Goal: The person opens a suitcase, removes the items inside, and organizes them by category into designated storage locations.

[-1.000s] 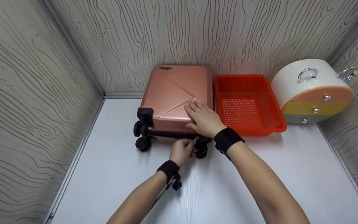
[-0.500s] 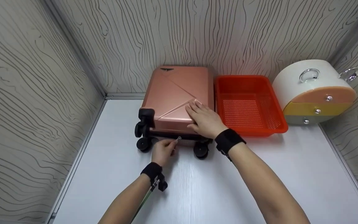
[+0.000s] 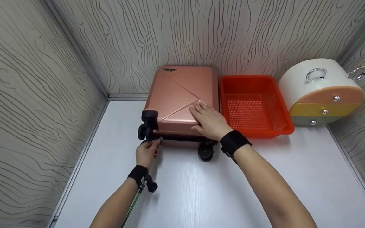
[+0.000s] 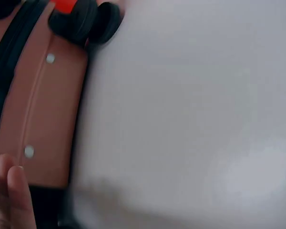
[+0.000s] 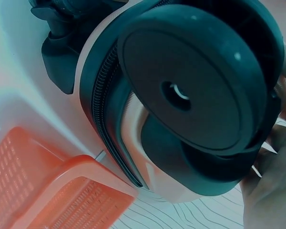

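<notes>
A rose-pink hard-shell suitcase (image 3: 177, 91) lies flat at the back of the table, its black wheels toward me. My left hand (image 3: 145, 154) pinches a small metal zipper pull (image 3: 161, 138) on the suitcase's near side, beside the left wheels (image 3: 143, 130). My right hand (image 3: 210, 123) rests with extended fingers on the lid's near right part. The right wrist view shows a large caster wheel (image 5: 181, 81) and the black zipper (image 5: 101, 95) rounding the corner. In the left wrist view only some fingertips (image 4: 19, 186) show next to the pink shell; the pull is hidden there.
To the right of the suitcase stands a red plastic basket (image 3: 285, 129) with a perforated bottom. Beyond it is a white rounded drawer box (image 3: 309, 76) with orange, yellow and green drawers. Wood-patterned panels (image 3: 188, 34) enclose the white table (image 3: 182, 193).
My left hand has moved left along the suitcase's near side with the zipper pull, from the right wheels to the left ones. The right hand stays on the lid.
</notes>
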`<state>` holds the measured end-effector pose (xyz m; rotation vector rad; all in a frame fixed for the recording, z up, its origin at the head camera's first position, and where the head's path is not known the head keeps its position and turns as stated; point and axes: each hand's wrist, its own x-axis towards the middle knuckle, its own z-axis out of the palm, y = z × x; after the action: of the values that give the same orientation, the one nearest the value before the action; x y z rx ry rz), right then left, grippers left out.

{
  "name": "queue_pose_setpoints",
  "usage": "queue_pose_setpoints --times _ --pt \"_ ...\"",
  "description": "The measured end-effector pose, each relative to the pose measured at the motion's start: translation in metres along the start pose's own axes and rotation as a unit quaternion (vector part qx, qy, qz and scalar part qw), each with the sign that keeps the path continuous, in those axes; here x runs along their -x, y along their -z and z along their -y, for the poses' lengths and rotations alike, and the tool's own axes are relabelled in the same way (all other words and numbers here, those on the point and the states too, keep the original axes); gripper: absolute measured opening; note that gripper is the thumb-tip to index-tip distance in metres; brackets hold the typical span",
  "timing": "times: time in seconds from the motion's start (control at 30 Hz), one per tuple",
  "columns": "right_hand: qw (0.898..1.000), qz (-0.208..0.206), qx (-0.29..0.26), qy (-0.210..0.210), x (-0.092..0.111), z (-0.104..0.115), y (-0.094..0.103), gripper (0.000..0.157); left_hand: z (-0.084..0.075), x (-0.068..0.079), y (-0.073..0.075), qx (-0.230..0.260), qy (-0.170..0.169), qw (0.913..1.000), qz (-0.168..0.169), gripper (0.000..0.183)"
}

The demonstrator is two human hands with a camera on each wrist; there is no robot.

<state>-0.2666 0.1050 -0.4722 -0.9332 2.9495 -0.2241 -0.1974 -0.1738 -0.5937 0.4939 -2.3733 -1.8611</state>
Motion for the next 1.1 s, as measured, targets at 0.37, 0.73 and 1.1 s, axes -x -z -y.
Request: queue_pose_setpoints --times 0.37,0.73,1.1 --pt "1.0 -0.006 -0.004 0.003 0.001 -0.001 -0.004 0.077 0.002 -0.02 0.038 0.001 0.006 1.0 -0.003 0.019" --pt "1.0 -0.015 -0.003 0.009 0.003 0.0 -0.003 0.074 0.0 -0.038 0.058 -0.089 -0.013 0.996 -0.001 0.025" --pt "1.0 -0.013 0.002 0.003 0.006 -0.004 -0.003 0.074 -0.012 -0.071 0.063 -0.153 -0.026 0.9876 -0.028 0.026"
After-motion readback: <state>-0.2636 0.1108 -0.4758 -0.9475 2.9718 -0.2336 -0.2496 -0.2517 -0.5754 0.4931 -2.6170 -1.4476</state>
